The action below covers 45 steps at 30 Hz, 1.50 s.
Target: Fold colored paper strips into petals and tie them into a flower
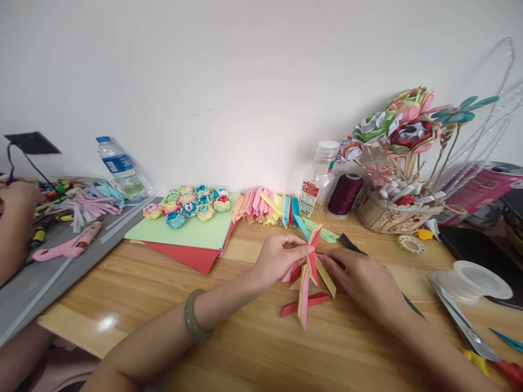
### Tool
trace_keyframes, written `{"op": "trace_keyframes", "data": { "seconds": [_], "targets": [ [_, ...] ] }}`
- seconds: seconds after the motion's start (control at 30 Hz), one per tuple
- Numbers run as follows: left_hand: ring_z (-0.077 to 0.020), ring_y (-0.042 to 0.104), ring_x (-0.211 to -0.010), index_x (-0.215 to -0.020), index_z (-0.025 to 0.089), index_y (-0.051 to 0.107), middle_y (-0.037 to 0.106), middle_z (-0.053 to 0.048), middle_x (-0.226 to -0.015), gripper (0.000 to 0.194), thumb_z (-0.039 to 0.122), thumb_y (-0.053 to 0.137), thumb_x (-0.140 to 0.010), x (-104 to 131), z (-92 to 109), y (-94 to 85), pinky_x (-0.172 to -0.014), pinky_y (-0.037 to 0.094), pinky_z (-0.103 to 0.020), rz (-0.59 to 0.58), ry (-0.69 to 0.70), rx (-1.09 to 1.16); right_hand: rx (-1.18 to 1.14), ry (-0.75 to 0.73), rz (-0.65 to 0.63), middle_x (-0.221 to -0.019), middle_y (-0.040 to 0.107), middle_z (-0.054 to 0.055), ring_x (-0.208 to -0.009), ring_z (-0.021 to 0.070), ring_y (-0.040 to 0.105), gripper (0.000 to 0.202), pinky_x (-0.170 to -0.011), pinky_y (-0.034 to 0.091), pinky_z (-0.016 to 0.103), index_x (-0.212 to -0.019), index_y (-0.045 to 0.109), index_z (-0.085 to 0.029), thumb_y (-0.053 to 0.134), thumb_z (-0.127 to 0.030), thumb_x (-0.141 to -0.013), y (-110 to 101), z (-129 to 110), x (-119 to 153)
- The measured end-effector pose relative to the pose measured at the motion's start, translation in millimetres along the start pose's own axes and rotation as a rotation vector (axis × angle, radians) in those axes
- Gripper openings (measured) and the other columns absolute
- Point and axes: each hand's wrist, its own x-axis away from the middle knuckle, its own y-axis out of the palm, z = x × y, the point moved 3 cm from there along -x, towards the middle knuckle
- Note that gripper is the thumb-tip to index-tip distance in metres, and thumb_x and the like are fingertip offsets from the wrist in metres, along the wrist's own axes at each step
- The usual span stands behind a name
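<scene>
My left hand (280,258), with a ring on one finger, pinches a folded red-and-yellow paper strip (312,261) held upright over the wooden table. My right hand (359,272) is closed at the strip's right side, its fingertips meeting near the strip's middle; whatever they grip is too small to make out. Below the hands a pink-and-yellow folded strip (303,299) leans across a red folded strip (321,299). More pink and tan folded pieces show around the fingers. Behind them stands a long row of folded paper strips (261,206), orange, pink, yellow and blue.
Paper flowers (204,208) sit on green sheets (175,233). A bottle (119,170), a glass jar (318,177), a thread spool (345,196) and a flower basket (396,218) stand behind. Scissors (469,335) lie right, a pink glue gun (69,245) left. Another person's arm (14,234) reaches in.
</scene>
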Motion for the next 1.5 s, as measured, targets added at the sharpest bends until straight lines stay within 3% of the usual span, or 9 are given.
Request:
{"op": "trace_keyframes", "data": {
  "seconds": [0.1, 0.2, 0.33, 0.43, 0.6, 0.7, 0.83, 1.07, 1.5],
  "targets": [
    [-0.0100, 0.052, -0.056, -0.063, 0.012, 0.061, 0.061, -0.001, -0.061, 0.020, 0.030, 0.068, -0.059, 0, -2, -0.7, -0.059, 0.040, -0.023, 0.038, -0.013, -0.012, -0.319, -0.001, 0.045, -0.081, 0.067, 0.003, -0.067, 0.0171, 0.058, 0.030, -0.058, 0.041, 0.026, -0.085, 0.063, -0.023, 0.040, -0.043, -0.084, -3, -1, 0],
    [-0.0098, 0.052, -0.055, -0.063, 0.013, 0.057, 0.060, 0.000, -0.059, 0.019, 0.028, 0.067, -0.060, 1, -3, 0.4, -0.056, 0.039, -0.023, 0.072, -0.021, -0.045, -0.693, 0.017, -0.009, -0.082, 0.065, 0.003, -0.067, 0.0143, 0.056, 0.032, -0.060, 0.043, 0.024, -0.093, 0.061, -0.020, 0.045, -0.045, -0.081, -4, -4, -2],
    [-0.0056, 0.045, -0.044, -0.065, 0.014, 0.053, 0.055, 0.003, -0.053, 0.019, 0.029, 0.065, -0.063, 4, -5, 6.3, -0.047, 0.033, -0.020, -0.031, -0.050, -0.045, -0.911, 0.033, -0.093, -0.071, 0.059, -0.001, -0.058, 0.0102, 0.048, 0.028, -0.052, 0.038, 0.020, -0.087, 0.060, -0.018, 0.054, -0.044, -0.076, -6, -9, -3],
    [-0.0041, 0.042, -0.042, -0.067, 0.013, 0.053, 0.053, 0.004, -0.051, 0.021, 0.031, 0.064, -0.065, 5, -7, 10.5, -0.046, 0.031, -0.020, -0.142, -0.063, -0.012, -0.922, 0.039, -0.082, -0.064, 0.054, -0.002, -0.055, 0.0087, 0.043, 0.025, -0.051, 0.036, 0.020, -0.074, 0.059, -0.017, 0.056, -0.042, -0.075, -8, -11, -1],
    [-0.0027, 0.039, -0.042, -0.070, 0.012, 0.056, 0.051, 0.005, -0.052, 0.027, 0.033, 0.069, -0.061, 7, -9, 10.9, -0.045, 0.028, -0.019, -0.177, -0.113, 0.055, -0.916, 0.046, 0.012, -0.065, 0.055, -0.001, -0.057, 0.0101, 0.047, 0.024, -0.052, 0.038, 0.021, -0.069, 0.058, -0.018, 0.058, -0.041, -0.074, -9, -12, 3],
    [-0.0027, 0.040, -0.045, -0.071, 0.012, 0.058, 0.052, 0.004, -0.056, 0.027, 0.034, 0.070, -0.060, 8, -10, 10.3, -0.045, 0.028, -0.019, -0.183, -0.179, 0.122, -0.963, 0.005, 0.037, -0.076, 0.061, 0.001, -0.065, 0.0123, 0.053, 0.022, -0.057, 0.043, 0.022, -0.078, 0.060, -0.019, 0.059, -0.040, -0.074, -9, -13, 3],
    [-0.0052, 0.048, -0.053, -0.070, 0.013, 0.059, 0.055, 0.002, -0.062, 0.028, 0.031, 0.074, -0.056, 10, -11, 11.2, -0.053, 0.036, -0.019, -0.207, -0.245, 0.227, -0.957, -0.027, 0.194, -0.093, 0.063, 0.004, -0.077, 0.0159, 0.058, 0.033, -0.065, 0.048, 0.028, -0.101, 0.059, -0.022, 0.060, -0.040, -0.074, -13, -7, 3],
    [-0.0060, 0.054, -0.061, -0.068, 0.011, 0.061, 0.058, 0.000, -0.067, 0.023, 0.023, 0.076, -0.055, 13, -16, 15.2, -0.062, 0.042, -0.019, -0.253, -0.342, 0.386, -0.791, -0.137, 0.343, -0.094, 0.064, 0.005, -0.083, 0.0183, 0.059, 0.022, -0.069, 0.050, 0.030, -0.093, 0.065, -0.023, 0.058, -0.035, -0.077, -17, -9, 9],
    [-0.0045, 0.053, -0.058, -0.066, 0.010, 0.063, 0.058, 0.000, -0.065, 0.022, 0.021, 0.077, -0.053, 13, -15, 15.4, -0.058, 0.042, -0.016, -0.234, -0.407, 0.410, -0.906, -0.104, 0.250, -0.081, 0.059, 0.003, -0.072, 0.0146, 0.056, 0.017, -0.064, 0.049, 0.028, -0.083, 0.056, -0.020, 0.061, -0.034, -0.075, -15, -9, 7]
  ]
}}
